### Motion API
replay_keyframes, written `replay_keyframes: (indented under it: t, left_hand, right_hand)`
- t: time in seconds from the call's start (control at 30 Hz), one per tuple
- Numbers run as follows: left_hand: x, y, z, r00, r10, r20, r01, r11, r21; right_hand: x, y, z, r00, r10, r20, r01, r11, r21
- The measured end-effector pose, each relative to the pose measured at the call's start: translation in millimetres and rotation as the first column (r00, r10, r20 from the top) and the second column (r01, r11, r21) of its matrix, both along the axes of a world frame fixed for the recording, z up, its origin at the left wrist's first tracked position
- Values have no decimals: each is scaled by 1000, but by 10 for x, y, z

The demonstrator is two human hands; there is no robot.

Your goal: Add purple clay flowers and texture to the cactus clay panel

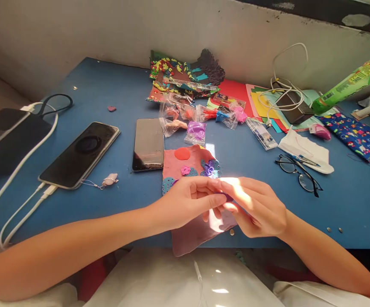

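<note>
Both hands meet over a pink clay sheet (171, 161) that bears a red disc (182, 153), a pink flower (185, 170), a purple flower (209, 169) and dotted blue pieces. Between the fingertips of my left hand (185, 202) and my right hand (258, 207) is a small dark purple-blue piece (227, 197), mostly hidden by the fingers. My left thumb and fingers close on it from one side, and my right fingertips press at its other side. A smooth mauve flap (187, 241) hangs over the table's front edge below the hands.
Phones (80, 155) (148, 145) and white cables lie left on the blue table (133, 213). Bagged clay (196, 131), coloured paper (252, 100) and a decorated clay piece (178, 70) sit behind. Glasses (300, 172), a white cloth (309, 151) and a green bottle (351, 85) are right.
</note>
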State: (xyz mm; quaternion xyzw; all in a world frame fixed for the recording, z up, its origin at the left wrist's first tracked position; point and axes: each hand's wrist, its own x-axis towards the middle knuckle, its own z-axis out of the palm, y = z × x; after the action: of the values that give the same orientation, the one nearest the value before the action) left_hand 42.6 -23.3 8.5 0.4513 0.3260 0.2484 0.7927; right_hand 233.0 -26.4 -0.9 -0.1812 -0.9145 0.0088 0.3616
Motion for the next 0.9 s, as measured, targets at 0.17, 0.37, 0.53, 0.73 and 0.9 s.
replay_keyframes:
  t: [0.17, 0.37, 0.53, 0.73, 0.9]
  left_hand:
    - [-19, -1, -48, 999, 37, -8, -38, 999, -10]
    - [-72, 5, -71, 1000, -5, -26, 6, 999, 40]
    - [-64, -26, -97, 986, -33, -162, 54, 990, 129]
    - [-62, -45, -129, 978, -9, -209, 48, 982, 184]
    - [-66, -40, -89, 984, 14, -179, 22, 980, 200]
  right_hand:
    - [28, 22, -9, 994, -111, -5, 111, 994, 12]
    - [39, 75, 4, 995, -80, 64, 79, 997, 7]
    - [24, 81, 7, 994, -63, 84, 63, 998, 8]
    - [34, 71, -21, 995, -73, 65, 78, 994, -74]
    - [-6, 7, -46, 993, -121, 5, 121, 982, -142]
